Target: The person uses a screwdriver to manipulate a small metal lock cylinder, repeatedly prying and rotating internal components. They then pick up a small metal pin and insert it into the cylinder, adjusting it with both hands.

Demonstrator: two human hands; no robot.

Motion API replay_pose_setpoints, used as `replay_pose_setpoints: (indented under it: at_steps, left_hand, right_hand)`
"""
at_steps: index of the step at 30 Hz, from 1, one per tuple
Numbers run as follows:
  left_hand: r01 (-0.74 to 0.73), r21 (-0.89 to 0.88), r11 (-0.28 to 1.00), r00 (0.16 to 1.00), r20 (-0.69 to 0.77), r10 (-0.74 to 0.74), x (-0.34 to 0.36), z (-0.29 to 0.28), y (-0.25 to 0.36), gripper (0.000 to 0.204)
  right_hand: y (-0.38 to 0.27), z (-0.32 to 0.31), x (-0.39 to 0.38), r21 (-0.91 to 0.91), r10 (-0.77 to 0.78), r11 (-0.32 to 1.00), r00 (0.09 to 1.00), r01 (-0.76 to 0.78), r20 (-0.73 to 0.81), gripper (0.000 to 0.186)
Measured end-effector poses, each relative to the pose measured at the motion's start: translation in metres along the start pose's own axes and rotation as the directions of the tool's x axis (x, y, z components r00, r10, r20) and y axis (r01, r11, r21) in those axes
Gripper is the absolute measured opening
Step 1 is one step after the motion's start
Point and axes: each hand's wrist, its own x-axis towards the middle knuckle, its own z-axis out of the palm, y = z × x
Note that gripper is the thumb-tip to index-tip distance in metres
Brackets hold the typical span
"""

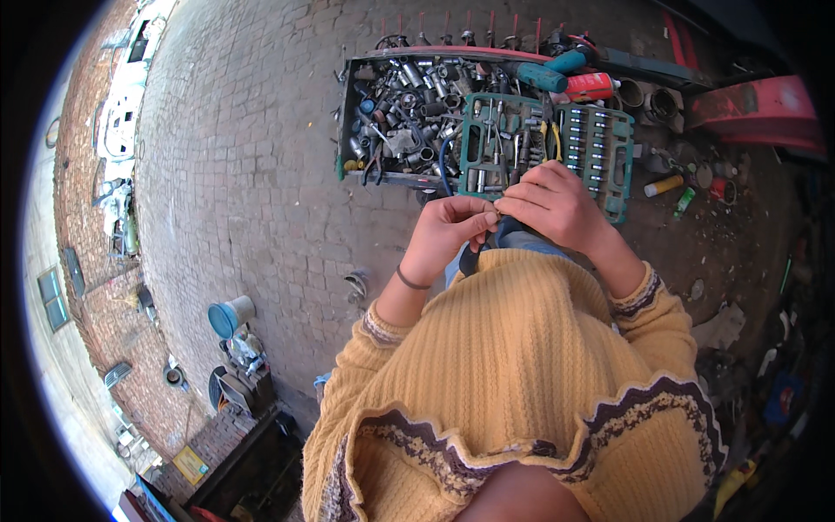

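Observation:
Close together in front of my waist, both hands are closed, fingertips meeting. My left hand (450,233) pinches thumb against forefinger, a dark band round its wrist. My right hand (558,205) curls its fingers down from the other side. What they hold between them is too small and covered to make out. A dark strap-like piece (470,259) hangs just below the left fingers. Beyond the hands lies an open green socket set case (619,184) with rows of sockets. Yellow-handled pliers (557,139) rest on it.
A metal tray (343,122) heaped with loose sockets stands left of the case. Teal power tools (541,77) and a red spray can (591,85) lie at its back. Right are a red metal beam (757,113) and a yellow can (664,185). A blue-ended bucket (224,320) lies far left.

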Motion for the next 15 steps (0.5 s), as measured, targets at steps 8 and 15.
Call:
replay_pose_setpoints:
  at_steps: [8, 15]
  left_hand:
    - [-0.346, 0.558, 0.754, 0.862, -0.129, 0.491, -0.009, 0.017, -0.003, 0.007]
    - [-0.49, 0.853, 0.18, 0.569, 0.156, 0.807, -0.009, 0.021, -0.002, 0.018]
  right_hand:
    - [-0.004, 0.007, 0.004, 0.268, 0.275, 0.916, 0.954, -0.299, 0.124, 0.01]
    - [-0.002, 0.019, -0.006, 0.611, 0.469, -0.091, 0.508, -0.786, 0.723, 0.01]
